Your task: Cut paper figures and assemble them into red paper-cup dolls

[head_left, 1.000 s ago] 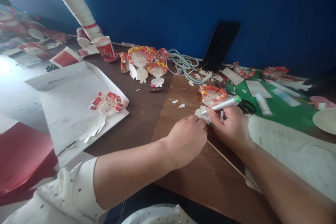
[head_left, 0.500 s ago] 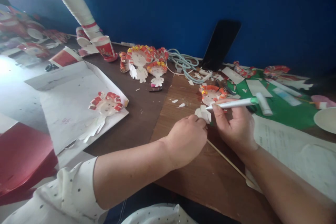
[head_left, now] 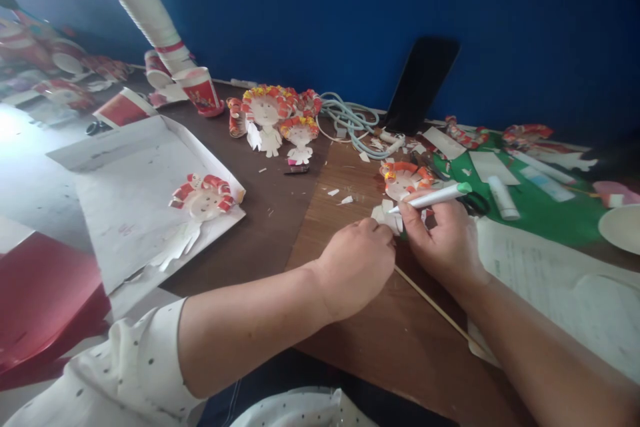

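My right hand [head_left: 445,240] grips a white marker [head_left: 435,197] with a green end. The marker's tip is at a small white paper cutout [head_left: 385,215]. Closed on the lower edge of that cutout is my left hand [head_left: 357,270]; its fingertips are partly hidden. A thin wooden stick [head_left: 435,304] runs from beside my left fingers toward the lower right, under my right forearm. Just behind the cutout lies a paper doll [head_left: 400,188] with orange-red curls and a drawn face, its lower part out of sight.
A phone [head_left: 423,83] leans on the blue wall near a coiled cable [head_left: 350,121]. Several finished-looking paper dolls [head_left: 265,113] stand at the back. Left are a paper sheet [head_left: 125,193] with another doll [head_left: 204,200] and a red cup [head_left: 201,95]. A glue stick [head_left: 503,199] lies on green paper [head_left: 550,223].
My right hand has shifted slightly left, and the marker's tip has moved left over the cutout while its green end has risen. My left hand has stayed nearly still.
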Demonstrator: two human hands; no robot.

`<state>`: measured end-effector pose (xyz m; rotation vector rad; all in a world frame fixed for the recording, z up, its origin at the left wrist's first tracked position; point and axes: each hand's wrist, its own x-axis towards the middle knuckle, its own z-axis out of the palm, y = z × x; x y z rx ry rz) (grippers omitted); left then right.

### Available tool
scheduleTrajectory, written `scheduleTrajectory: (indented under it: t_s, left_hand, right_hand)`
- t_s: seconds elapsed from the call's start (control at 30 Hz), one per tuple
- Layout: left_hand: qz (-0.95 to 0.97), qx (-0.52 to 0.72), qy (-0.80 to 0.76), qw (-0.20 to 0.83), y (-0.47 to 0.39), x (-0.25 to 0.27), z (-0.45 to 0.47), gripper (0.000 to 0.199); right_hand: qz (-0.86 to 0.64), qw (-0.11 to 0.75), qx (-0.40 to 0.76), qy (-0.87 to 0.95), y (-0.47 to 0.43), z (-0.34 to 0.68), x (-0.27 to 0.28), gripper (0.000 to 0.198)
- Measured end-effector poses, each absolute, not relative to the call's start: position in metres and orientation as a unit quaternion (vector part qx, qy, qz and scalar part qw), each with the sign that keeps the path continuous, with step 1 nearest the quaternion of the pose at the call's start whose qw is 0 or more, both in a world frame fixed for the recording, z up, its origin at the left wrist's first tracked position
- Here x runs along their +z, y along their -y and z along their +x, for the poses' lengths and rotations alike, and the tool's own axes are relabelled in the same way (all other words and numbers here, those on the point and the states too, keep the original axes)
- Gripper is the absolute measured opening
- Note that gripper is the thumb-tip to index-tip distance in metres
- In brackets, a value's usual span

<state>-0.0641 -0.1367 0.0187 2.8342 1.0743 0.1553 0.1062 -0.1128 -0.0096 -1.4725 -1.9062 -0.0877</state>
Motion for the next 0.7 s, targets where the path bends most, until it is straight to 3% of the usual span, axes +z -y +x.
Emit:
scheduleTrajectory:
  t_s: [0.7]
  left_hand:
    - [0.934,0.039,-0.351,0.056,0.1378,0.0209,-0.0641,0.02]
  right_hand:
    - [-0.565,0.35,-0.048,0.745,0.1118,0.1113,-0.0139,0.019]
